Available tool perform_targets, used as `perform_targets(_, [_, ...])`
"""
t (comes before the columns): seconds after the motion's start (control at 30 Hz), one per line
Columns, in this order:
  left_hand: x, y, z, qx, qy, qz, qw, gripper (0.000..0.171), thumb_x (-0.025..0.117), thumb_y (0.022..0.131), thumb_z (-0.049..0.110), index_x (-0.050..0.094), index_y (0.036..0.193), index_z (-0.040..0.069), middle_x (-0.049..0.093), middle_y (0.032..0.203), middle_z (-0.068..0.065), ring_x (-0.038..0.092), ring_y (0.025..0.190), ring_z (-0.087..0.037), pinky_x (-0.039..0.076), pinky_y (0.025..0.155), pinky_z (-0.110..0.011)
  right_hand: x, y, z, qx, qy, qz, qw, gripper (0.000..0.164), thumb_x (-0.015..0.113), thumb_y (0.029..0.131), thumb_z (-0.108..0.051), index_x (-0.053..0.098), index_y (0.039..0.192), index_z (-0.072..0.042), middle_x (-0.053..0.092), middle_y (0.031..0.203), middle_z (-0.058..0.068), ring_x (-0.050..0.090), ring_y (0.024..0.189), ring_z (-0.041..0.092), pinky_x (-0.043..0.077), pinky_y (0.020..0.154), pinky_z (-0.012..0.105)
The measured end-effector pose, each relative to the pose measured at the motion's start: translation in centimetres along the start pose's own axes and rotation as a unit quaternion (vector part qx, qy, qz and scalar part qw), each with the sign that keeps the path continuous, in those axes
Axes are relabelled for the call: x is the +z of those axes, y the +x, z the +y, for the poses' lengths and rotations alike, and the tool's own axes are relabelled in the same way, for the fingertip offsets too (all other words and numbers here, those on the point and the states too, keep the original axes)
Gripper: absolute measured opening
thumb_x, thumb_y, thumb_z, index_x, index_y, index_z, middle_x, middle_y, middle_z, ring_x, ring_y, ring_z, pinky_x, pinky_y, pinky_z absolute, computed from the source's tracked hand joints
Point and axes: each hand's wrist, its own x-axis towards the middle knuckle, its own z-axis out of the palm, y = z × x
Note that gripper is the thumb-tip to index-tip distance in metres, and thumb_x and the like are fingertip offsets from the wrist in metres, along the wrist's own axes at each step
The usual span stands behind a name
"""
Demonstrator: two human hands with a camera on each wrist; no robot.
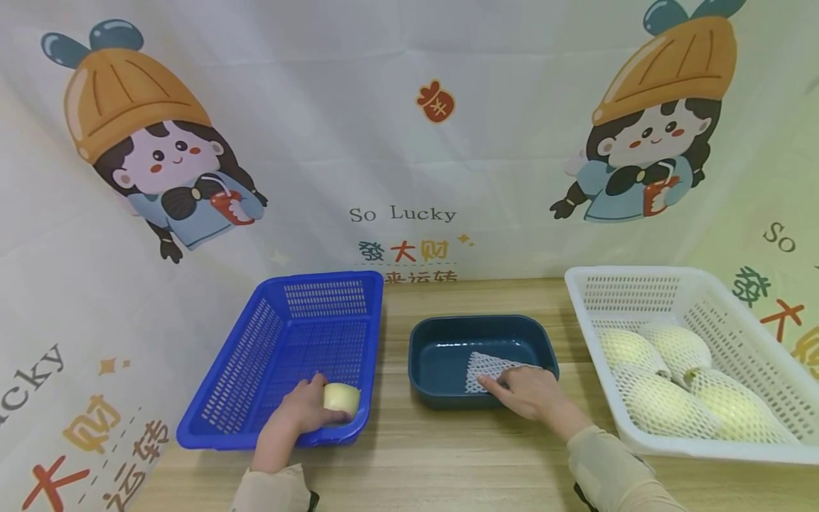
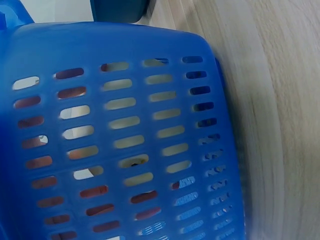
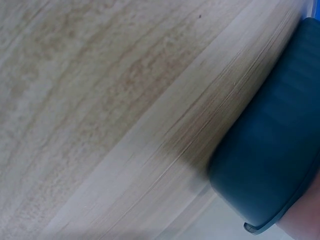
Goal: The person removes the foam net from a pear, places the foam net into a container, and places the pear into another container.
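In the head view my left hand [image 1: 303, 407] reaches into the near right corner of the blue basket [image 1: 225, 380] and holds a pale yellow pear [image 1: 342, 400], thumb on its near side. Through the basket's slots in the left wrist view, parts of the pear [image 2: 123, 103] and the fingers [image 2: 45, 182] show. My right hand [image 1: 530, 391] is over the near right side of the dark teal dish [image 1: 448, 402]. It pinches a white foam net sleeve [image 1: 481, 368] lying in that dish. The right wrist view shows mostly the dish's outer wall [image 3: 272, 140].
At the right stands a white slotted basket [image 1: 614, 402] with several pears [image 1: 668, 409] in white foam nets. All three containers stand on a wood-grain table [image 1: 409, 462]. Behind them hangs a printed cloth [image 1: 409, 163].
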Motion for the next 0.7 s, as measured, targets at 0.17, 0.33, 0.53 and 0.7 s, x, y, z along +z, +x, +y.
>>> perform_targets(0.17, [0.07,0.11,-0.05,-0.003,0.000,-0.004,1.0000,0.072,0.076,0.062,0.041,0.045,0.108,-0.006,0.050,0.084,-0.014,0.050,0.072,-0.028,0.043,0.060,-0.042,0.02,0.04,0.04,0.000,-0.002,0.003,1.000,0.060,0.029,0.085,-0.062,0.070,0.095,-0.019,0.064,0.095,0.002,0.059,0.088,0.024,0.047,0.065,0.042])
perform_targets(0.33, [0.08,0.21,-0.08,-0.004,0.013,-0.006,0.9999,0.071,0.076,0.062,0.041,0.047,0.106,-0.005,0.050,0.078,-0.011,0.049,0.068,-0.025,0.043,0.059,-0.040,-0.07,0.02,-0.01,0.000,0.001,0.004,1.000,0.059,0.030,0.085,-0.062,0.070,0.094,-0.020,0.064,0.094,0.002,0.059,0.087,0.023,0.047,0.064,0.040])
perform_targets(0.53, [-0.07,0.26,0.01,-0.009,0.047,-0.006,0.9988,0.068,0.074,0.062,0.044,0.049,0.105,-0.002,0.052,0.073,-0.007,0.050,0.064,-0.022,0.042,0.056,-0.038,-0.15,-0.01,-0.04,-0.001,0.000,0.007,1.000,0.059,0.030,0.085,-0.062,0.070,0.094,-0.019,0.064,0.093,0.003,0.059,0.086,0.024,0.047,0.062,0.041])
perform_targets(0.7, [-0.39,-0.09,0.35,-0.027,0.068,-0.012,0.9973,0.070,0.071,0.061,0.052,0.052,0.106,0.002,0.054,0.074,-0.006,0.050,0.066,-0.023,0.041,0.058,-0.043,-0.12,-0.04,-0.02,-0.005,0.000,0.017,1.000,0.058,0.032,0.086,-0.059,0.069,0.096,-0.016,0.064,0.096,0.003,0.058,0.089,0.025,0.047,0.066,0.042])
